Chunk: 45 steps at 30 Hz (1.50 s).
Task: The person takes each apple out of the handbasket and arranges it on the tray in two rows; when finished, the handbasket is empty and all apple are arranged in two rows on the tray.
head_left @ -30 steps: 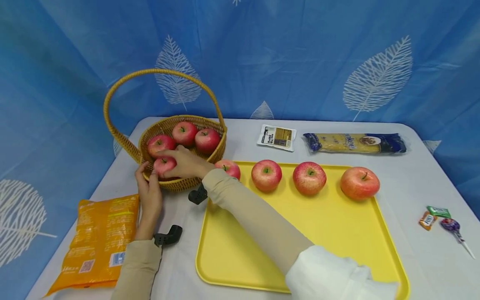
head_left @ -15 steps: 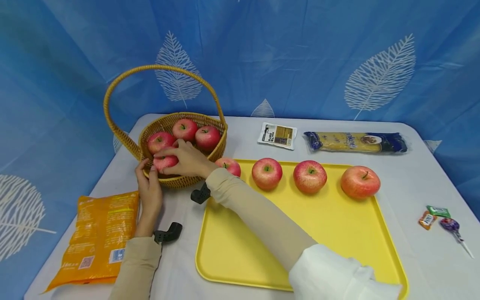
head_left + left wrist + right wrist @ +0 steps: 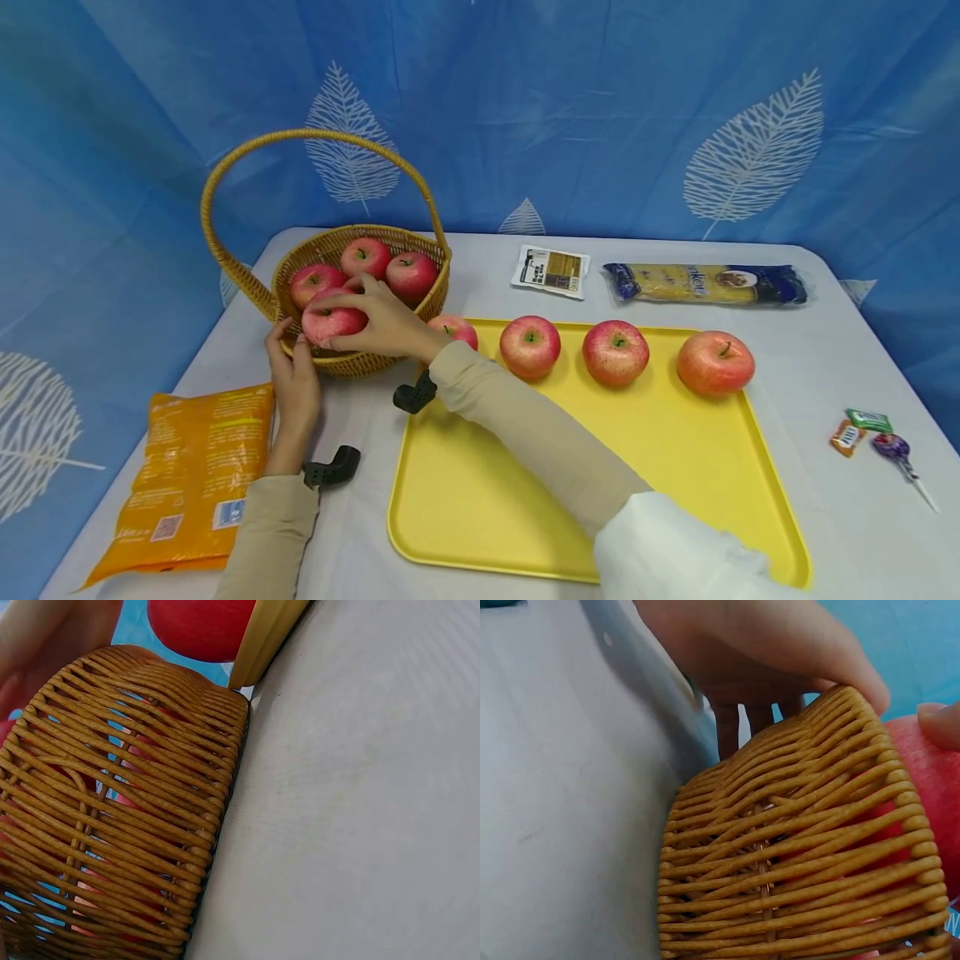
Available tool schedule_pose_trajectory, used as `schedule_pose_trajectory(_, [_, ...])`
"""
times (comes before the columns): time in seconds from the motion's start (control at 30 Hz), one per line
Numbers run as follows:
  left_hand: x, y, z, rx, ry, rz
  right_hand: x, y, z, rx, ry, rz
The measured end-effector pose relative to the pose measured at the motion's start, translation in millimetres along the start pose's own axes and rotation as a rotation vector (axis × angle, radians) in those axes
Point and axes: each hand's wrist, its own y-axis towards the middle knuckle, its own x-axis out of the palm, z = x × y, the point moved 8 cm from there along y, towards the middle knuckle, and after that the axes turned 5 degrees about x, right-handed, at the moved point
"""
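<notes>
The wicker basket (image 3: 360, 365) stands at the back left with red apples in it. My left hand (image 3: 296, 392) grips its near left rim; in the right wrist view that hand's thumb lies at the rim, with its fingers along the outer wall. With thumb and fingers, my right hand (image 3: 390, 325) holds a red apple (image 3: 322, 327) at the basket's near side, level with the rim. Behind it sit three more apples, one at the left (image 3: 315, 283), one at the back (image 3: 365, 255) and one at the right (image 3: 411, 277).
A yellow tray (image 3: 525, 500) carries several apples along its far edge, such as the large apple (image 3: 716, 363). An orange bag (image 3: 195, 475) lies left of my left forearm. Behind the tray are a small packet (image 3: 551, 272) and a long noodle pack (image 3: 705, 284); a lollipop (image 3: 892, 447) lies far right.
My right hand has drawn slightly up and right with the apple, which shows more fully above the near rim. The left hand stays on the basket.
</notes>
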Motion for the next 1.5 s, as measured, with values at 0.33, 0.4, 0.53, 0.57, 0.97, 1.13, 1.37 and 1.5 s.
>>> schedule_pose_trajectory(0.33, [-0.1, -0.4, -0.7, 0.001, -0.017, 0.004, -9, -18, 2, 0.036, 0.203, 0.052])
schedule_pose_trajectory(0.4, [-0.1, -0.2, -0.9, 0.001, -0.017, 0.007, -11, -21, 4, 0.045, 0.241, 0.072])
schedule_pose_trajectory(0.53, [-0.5, 0.4, -1.5, 0.005, -0.016, 0.012, -16, -28, 9, 0.066, 0.325, 0.112])
schedule_pose_trajectory(0.57, [-0.8, 0.4, -1.8, 0.005, -0.016, 0.014, -17, -30, 10, 0.075, 0.346, 0.118])
schedule_pose_trajectory(0.97, [-1.0, 0.3, -1.0, 0.018, -0.034, 0.031, -29, -59, 10, 0.010, 0.418, 0.201])
schedule_pose_trajectory(1.13, [-0.4, 1.5, -1.3, 0.011, -0.049, 0.022, -29, -82, 0, -0.066, 0.280, 0.132])
schedule_pose_trajectory(1.37, [-2.5, 1.0, -1.6, 0.010, -0.043, 0.024, -16, -120, -2, -0.105, 0.197, -0.011])
schedule_pose_trajectory(1.5, [-1.9, 0.4, -0.1, 0.009, -0.032, 0.020, -6, -143, -1, -0.126, 0.188, -0.079])
